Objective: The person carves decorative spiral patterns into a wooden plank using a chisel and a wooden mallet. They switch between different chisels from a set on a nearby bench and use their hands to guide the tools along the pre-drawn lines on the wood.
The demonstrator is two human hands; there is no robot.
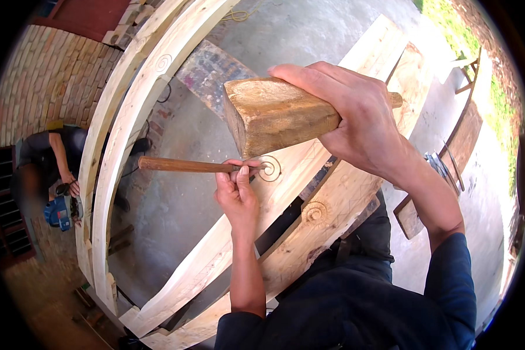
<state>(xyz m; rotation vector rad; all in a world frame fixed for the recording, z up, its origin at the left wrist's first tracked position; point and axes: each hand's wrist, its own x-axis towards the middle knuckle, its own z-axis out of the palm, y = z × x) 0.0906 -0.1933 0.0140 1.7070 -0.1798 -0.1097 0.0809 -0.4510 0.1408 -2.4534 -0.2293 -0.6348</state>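
Buff brick wall [52,76] fills the far left, and before it a co-worker [67,154] has a blue power tool [56,213] at the edge of the outer curved beam [95,137]; beside that, the inner curved beam [118,140] bears a drawn-looking spiral [163,63]. Next comes a chisel [181,165], its wooden handle pointing left, nearly level; the left hand [237,197] has its fingers closed on the metal shank, right beside the spiral outline [269,168] on the farther plank [216,248]. Above that hand hangs the wooden mallet [286,114], clear of the chisel's handle, with the right hand [361,116] wrapped tightly round its grip close to the head. On the nearer plank [291,251], a carved spiral [315,214] ringed with radiating cuts looks furthest along; the outline at the chisel seems only lined, and faint markings around it appear uncut, so most of that plank's carving is probably left. At far right stands a low wooden worktop [413,220] with thin tools [440,166], too small to identify. Fingers hide the chisel's cutting edge, so contact cannot be told; the planks' lower ends are partly lost in shadow.
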